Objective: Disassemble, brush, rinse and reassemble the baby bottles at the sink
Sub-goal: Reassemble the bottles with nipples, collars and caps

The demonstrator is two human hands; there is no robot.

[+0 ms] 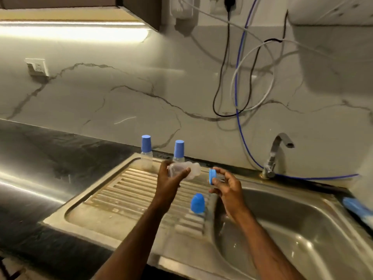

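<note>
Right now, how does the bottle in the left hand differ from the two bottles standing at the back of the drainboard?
The held bottle lies sideways in the left hand, with no cap on it; the two standing bottles are upright, each under a blue cap. The held one is off the drainboard; the others rest on it untouched. All three have clear bodies.

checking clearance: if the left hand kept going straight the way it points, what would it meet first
Probably the capped bottle standing right behind the bottle body that the left hand holds; depth is unclear.
</note>
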